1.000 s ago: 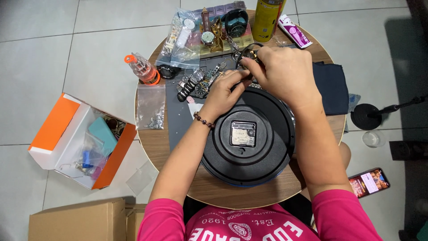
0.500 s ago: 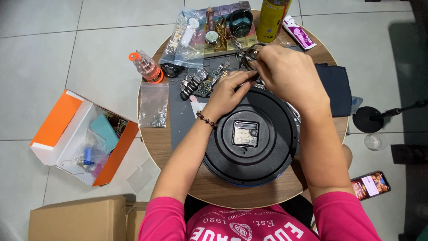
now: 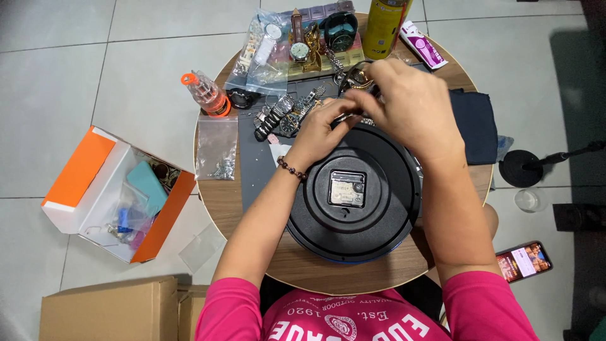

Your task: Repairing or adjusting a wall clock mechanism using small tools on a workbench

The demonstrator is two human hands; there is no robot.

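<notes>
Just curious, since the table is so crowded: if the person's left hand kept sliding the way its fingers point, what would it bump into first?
The left hand points up and right toward the right hand, which it seems to meet almost at once, around a small metal piece; depth is unclear.

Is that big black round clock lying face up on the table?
No, the black round clock lies face down on the round wooden table, with the pale battery movement box showing at the centre of its back.

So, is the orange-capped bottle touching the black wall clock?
Apart. The head view shows the orange-capped bottle at the table's left edge, with grey mat and a plastic bag between it and the black wall clock.
</notes>
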